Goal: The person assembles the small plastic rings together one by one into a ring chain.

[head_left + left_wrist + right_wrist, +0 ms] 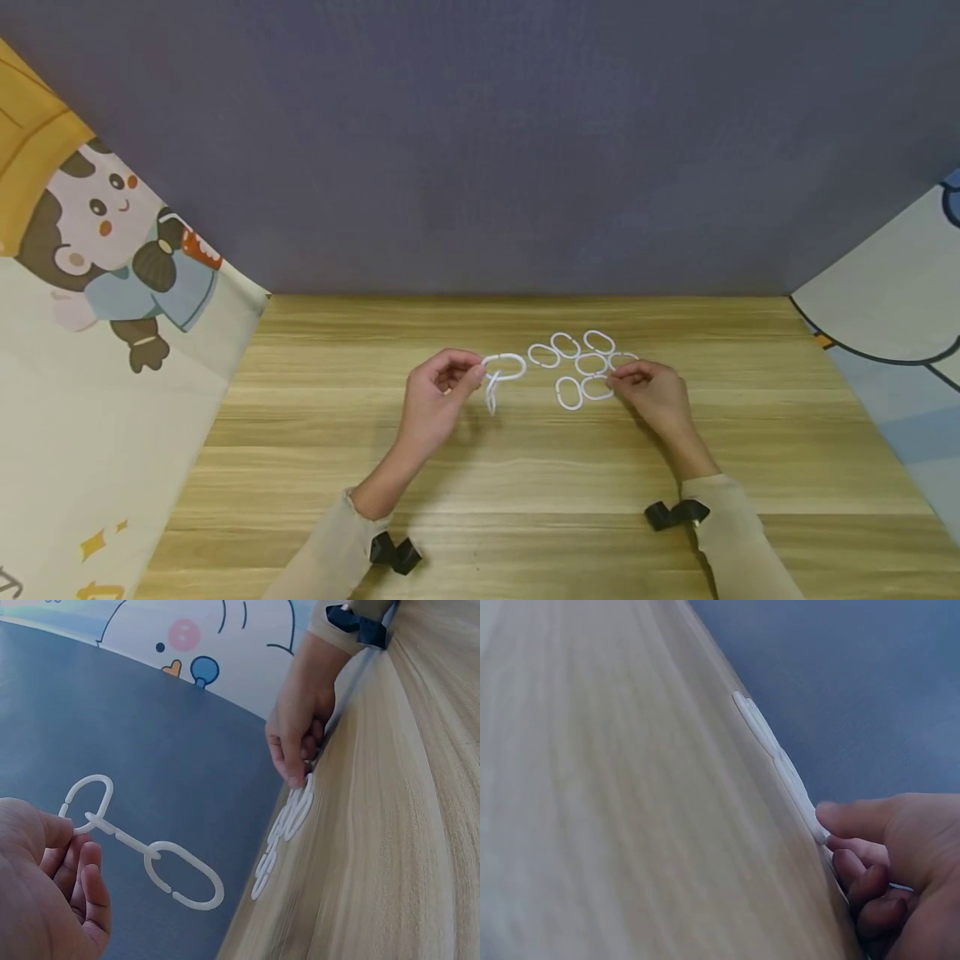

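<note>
My left hand (435, 404) pinches a white oval plastic link between thumb and fingers, raised above the table. From that link a short chain (196, 860) of three joined links dangles, each with a small gap in its side. To the right, my right hand (662, 402) is low at the tabletop. Its thumb and forefinger pinch the right end of a flat white link (597, 399) at the near side of a loose group. More white links (757, 724) lie in front of those fingertips in the right wrist view.
Several loose links (555, 367) lie close together on the wooden table (525, 517), some touching. A dark blue-grey panel (525, 167) rises behind the table. Printed cartoon walls (45, 467) flank both sides. Black straps with small devices (393, 554) sit on both sleeves.
</note>
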Demonstrator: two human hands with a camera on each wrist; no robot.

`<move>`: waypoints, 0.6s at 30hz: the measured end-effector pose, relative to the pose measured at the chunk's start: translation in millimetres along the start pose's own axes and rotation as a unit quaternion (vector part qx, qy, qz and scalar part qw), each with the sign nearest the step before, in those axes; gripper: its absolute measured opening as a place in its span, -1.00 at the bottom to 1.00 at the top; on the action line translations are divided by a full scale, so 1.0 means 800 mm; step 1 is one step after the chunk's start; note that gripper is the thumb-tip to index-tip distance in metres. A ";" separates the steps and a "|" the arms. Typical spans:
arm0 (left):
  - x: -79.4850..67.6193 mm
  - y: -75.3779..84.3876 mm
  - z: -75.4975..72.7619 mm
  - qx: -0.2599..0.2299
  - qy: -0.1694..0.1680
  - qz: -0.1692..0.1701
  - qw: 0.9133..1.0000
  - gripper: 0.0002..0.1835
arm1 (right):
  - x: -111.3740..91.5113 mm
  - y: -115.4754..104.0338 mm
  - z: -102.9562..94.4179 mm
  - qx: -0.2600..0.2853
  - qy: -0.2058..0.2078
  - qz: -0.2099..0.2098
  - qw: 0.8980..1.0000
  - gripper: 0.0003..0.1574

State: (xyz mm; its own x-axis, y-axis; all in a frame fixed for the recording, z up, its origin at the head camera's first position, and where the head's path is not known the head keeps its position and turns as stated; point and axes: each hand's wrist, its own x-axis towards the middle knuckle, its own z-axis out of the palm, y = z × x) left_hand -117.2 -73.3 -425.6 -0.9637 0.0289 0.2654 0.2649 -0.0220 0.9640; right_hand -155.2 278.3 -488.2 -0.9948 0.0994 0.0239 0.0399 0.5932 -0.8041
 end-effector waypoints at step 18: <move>-0.003 0.002 0.002 0.005 0.000 -0.010 1.000 -0.88 | -0.002 -0.004 -0.003 -0.085 -0.009 -0.026 0.996 -0.82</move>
State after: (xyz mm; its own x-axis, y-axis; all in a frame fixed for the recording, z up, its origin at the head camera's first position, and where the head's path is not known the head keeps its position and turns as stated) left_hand -114.9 -72.0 -424.9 -0.9690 0.0300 0.2453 0.2451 -0.0120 0.9694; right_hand -153.2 278.1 -484.0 -0.9973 0.0525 0.0513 0.0026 0.7234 -0.6904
